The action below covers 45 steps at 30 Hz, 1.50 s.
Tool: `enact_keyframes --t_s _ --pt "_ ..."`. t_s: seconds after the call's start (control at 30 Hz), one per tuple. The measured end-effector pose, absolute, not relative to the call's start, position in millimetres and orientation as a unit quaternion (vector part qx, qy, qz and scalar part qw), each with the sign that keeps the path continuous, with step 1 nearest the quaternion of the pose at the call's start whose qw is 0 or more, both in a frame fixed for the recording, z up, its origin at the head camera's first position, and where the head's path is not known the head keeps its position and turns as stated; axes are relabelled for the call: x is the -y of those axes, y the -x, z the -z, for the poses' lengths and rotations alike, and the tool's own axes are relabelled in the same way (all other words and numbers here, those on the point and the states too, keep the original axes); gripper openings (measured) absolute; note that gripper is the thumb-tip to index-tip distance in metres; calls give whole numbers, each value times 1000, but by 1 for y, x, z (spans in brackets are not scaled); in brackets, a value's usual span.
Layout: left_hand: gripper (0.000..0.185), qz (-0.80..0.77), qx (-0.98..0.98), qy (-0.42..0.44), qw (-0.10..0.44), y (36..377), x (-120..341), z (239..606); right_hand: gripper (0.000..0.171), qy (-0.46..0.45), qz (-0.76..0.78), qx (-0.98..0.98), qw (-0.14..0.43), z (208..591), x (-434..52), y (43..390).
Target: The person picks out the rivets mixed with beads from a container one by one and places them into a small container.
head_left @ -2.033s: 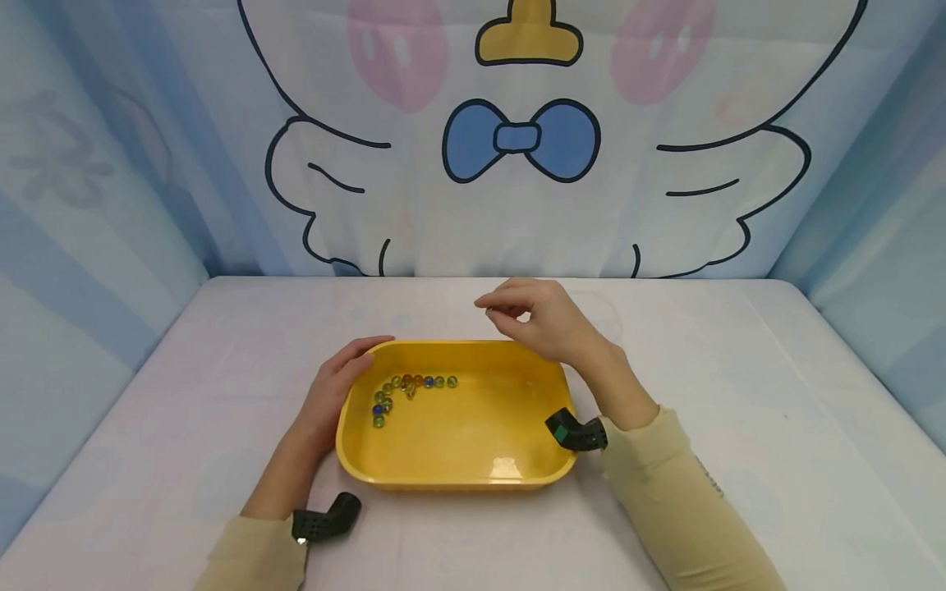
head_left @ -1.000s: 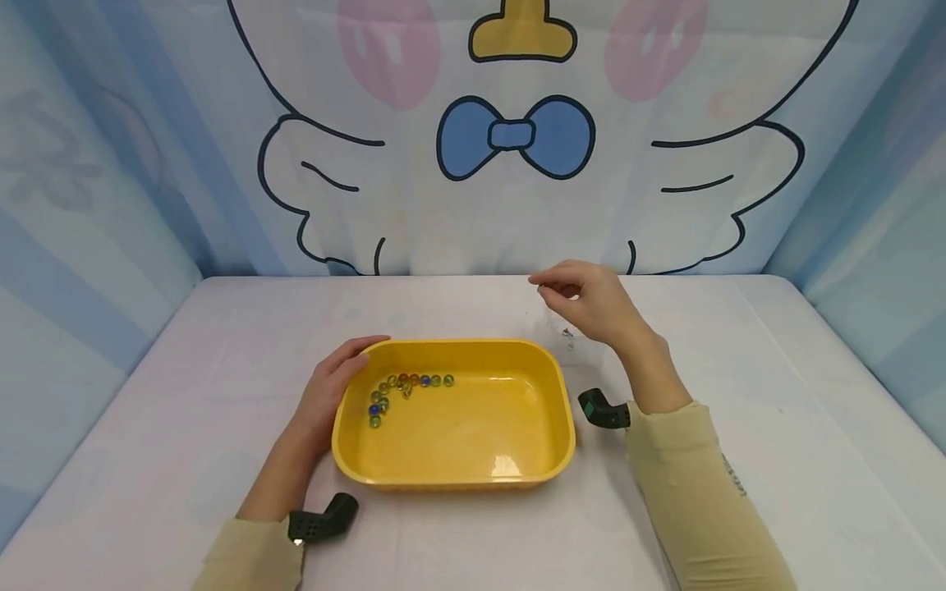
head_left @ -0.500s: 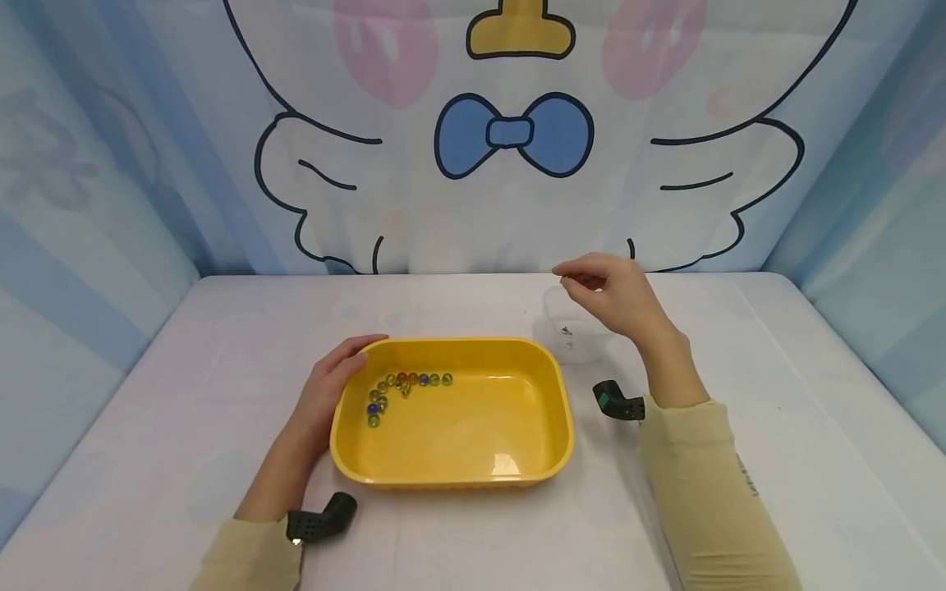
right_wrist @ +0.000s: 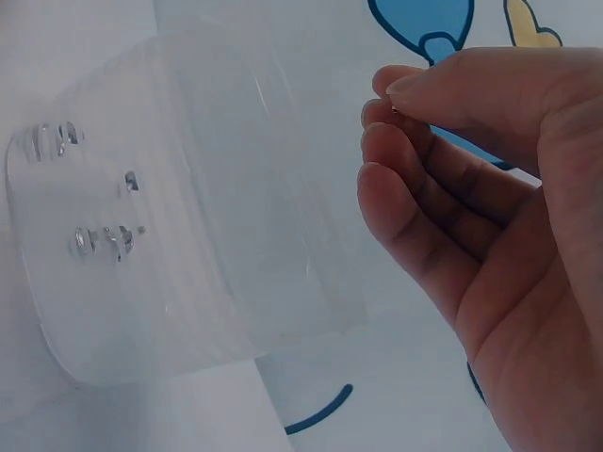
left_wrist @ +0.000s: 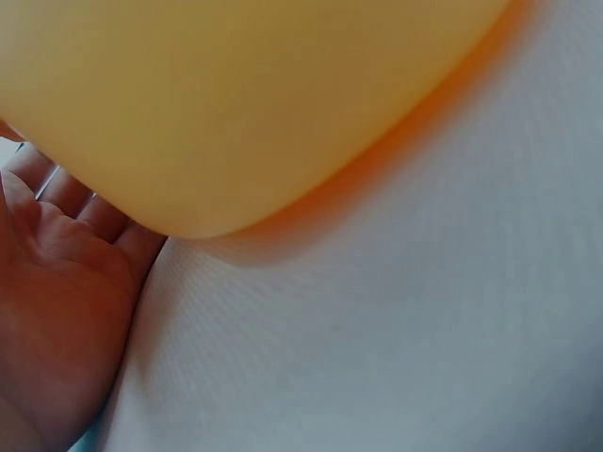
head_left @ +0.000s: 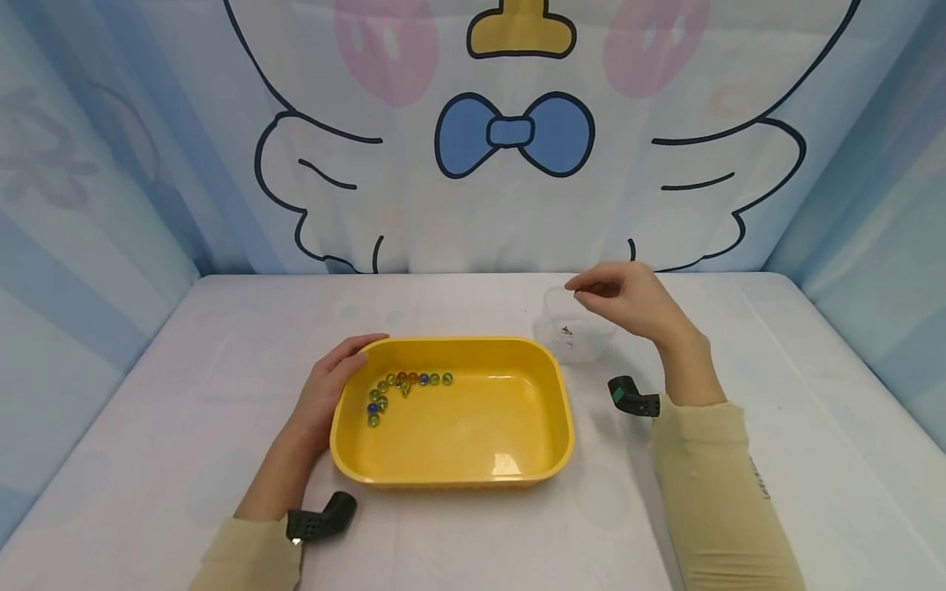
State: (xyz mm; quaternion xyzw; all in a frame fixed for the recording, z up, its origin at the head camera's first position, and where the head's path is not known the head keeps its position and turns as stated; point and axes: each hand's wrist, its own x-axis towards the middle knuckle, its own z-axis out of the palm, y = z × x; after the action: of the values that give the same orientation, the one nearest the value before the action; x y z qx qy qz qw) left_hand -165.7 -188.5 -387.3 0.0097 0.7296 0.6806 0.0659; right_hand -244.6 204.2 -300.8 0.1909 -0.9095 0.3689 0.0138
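The right hand (head_left: pixel 628 302) is hovering over the clear plastic cup (head_left: pixel 575 328), thumb and forefinger pressed together as if pinching something very small. From the right wrist view I cannot make out a marble between the fingertips (right_wrist: pixel 400 99); if one is there, it is hidden by the pads. The cup is standing upright on the bench (head_left: pixel 739 394), just beyond the far right corner of the yellow tray (head_left: pixel 517 472), apart from it. It looks thin-walled and light, easy to knock over, so a nudge to its rim would probably tip it.

The marbles (head_left: pixel 405 386) are lying in the far left corner of the tray, bunched in a bent line along the wall: green, blue, orange and red ones. They look like glass, so I judge them hard, smooth and slippery, ready to roll at a touch. A fingertip pinch across the middle of one seems the sure way to take it, one at a time.

The left hand (head_left: pixel 325 394) is resting against the tray's left end, fingers laid straight over the rim near the corner, steadying it rather than gripping. The left wrist view is showing the palm (left_wrist: pixel 57 320) flat beside the tray's rounded outer wall (left_wrist: pixel 236 104).

Behind the bench a cartoon backdrop with a blue bow tie (head_left: pixel 514 135) is hanging.
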Motion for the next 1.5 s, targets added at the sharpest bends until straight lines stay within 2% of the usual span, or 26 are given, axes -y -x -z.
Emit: enact_keyframes --t_s 0.63,0.9,1.5 --pt "42 -680 -730 -10 68 165 189 386 30 -199 -424 883 20 303 -211 245" --pt "42 -677 -733 -9 68 164 189 386 29 -248 -457 853 43 304 -200 245" --pt "42 -682 -729 -9 68 165 190 387 27 -315 -495 808 43 301 -169 242"
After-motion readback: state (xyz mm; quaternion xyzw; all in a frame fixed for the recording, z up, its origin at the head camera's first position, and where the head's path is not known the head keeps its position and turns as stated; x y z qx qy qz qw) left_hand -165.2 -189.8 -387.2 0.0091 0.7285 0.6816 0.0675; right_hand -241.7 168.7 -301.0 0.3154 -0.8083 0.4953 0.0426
